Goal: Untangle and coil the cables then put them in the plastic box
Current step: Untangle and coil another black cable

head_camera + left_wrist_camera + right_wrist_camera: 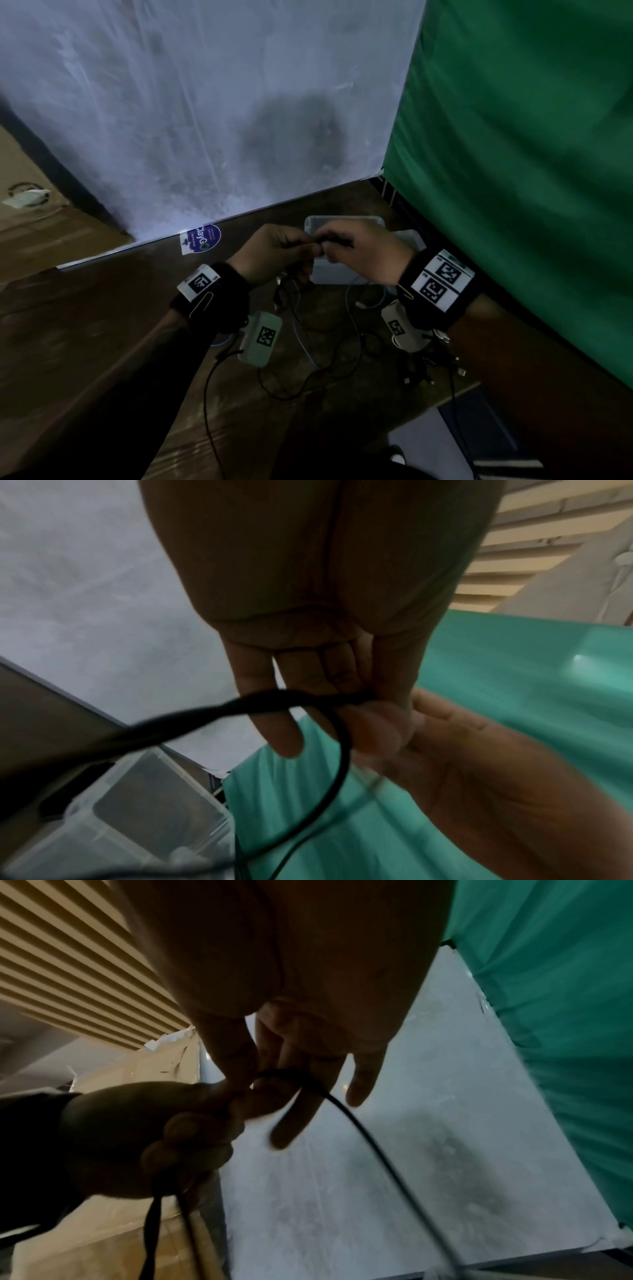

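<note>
- Black cable [240, 704] is pinched between the thumb and fingers [284, 723] of the left hand [274, 251]; in the left wrist view one strand crosses the fingertips and a loop hangs below them.
- Right hand [363, 250] meets the left hand at the same spot; its thumb and forefinger nip the cable, which wraps over the forefinger in the right wrist view, while the remaining fingers [359, 1085] stay extended.
- Both hands are therefore grasping the cable, held above the tabletop [102, 325] and in front of the plastic box [342, 270].
- Two cable strands drop from under the left hand in the right wrist view; one strand trails away from the right hand.
- Plastic box is translucent and stands on the tabletop just behind the hands, near the green cloth [531, 171].
- Remaining cables [325, 342], black and pale blue, lie tangled on the tabletop below the hands, outside the box.
- Each wrist carries a black band with printed square markers [442, 281].
- White sheeting [205, 120] forms the backdrop behind the tabletop; a round blue sticker [202, 238] sits at its lower edge.
</note>
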`<state>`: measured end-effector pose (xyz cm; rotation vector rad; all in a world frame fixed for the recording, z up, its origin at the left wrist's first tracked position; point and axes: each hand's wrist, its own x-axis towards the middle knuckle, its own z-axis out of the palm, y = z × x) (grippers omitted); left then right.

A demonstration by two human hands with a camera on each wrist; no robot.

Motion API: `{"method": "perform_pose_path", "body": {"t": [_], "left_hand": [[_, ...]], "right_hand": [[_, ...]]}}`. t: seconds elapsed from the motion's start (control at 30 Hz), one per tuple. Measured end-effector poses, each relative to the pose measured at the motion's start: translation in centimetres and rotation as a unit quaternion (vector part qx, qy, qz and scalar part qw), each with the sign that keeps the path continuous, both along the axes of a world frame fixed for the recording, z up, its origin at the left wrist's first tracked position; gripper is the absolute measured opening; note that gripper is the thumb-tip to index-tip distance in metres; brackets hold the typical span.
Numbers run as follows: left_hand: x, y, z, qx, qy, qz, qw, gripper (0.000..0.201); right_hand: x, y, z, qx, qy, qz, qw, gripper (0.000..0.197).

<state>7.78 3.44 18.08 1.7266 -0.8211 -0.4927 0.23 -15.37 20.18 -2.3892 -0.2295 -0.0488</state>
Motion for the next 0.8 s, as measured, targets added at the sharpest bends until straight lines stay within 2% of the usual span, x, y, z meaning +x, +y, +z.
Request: {"method": "perform_pose_path", "body": {"t": [0.03, 0.17, 0.23, 0.33, 0.4, 0.47, 0.53, 0.63, 0.8], "left_hand": [[0.0, 0.3, -0.1, -0.002, -0.003, 0.006, 1.000, 0.009], [0.1, 1.5, -1.9, -0.006, 0.006, 0.016, 1.000, 0.030], [-0.1, 1.8, -3.0, -0.003, 0.040, 0.027, 0.999, 0.027], [-0.5, 1.8, -3.7, -0.007, 0.056, 0.017, 0.998, 0.016], [-0.7, 1.6, -3.6, -0.019, 0.065, 0.002, 0.998, 0.018], [-0.9, 1.3, -3.2, -0.054, 0.119, -0.015, 0.991, 0.022], [-1.1, 0.9, -2.7, -0.085, 0.200, -0.016, 0.976, 0.025], [-1.9, 0.3, -2.1, -0.080, 0.293, -0.041, 0.952, 0.028], [-3.5, -0.8, 0.5, -0.168, 0.354, -0.126, 0.911, 0.022]], "right_hand": [[0.1, -0.1, 0.5, -0.005, -0.004, -0.005, 1.000, 0.012], [0.2, -1.7, 2.3, 0.017, -0.085, -0.069, 0.994, 0.013], [0.2, -2.6, 3.1, 0.074, -0.122, -0.097, 0.985, 0.013], [-0.2, -3.4, 4.1, 0.085, -0.174, -0.124, 0.973, 0.014], [-0.4, -3.4, 4.2, 0.099, -0.166, -0.130, 0.972, 0.014], [-0.5, -3.3, 3.8, 0.117, -0.143, -0.131, 0.974, 0.014], [-0.6, -3.4, 3.2, 0.127, -0.138, -0.146, 0.972, 0.015], [-0.6, -4.0, 1.6, 0.116, -0.126, -0.201, 0.964, 0.016], [-0.9, -3.8, -2.7, 0.111, -0.027, -0.210, 0.971, 0.011]]}}
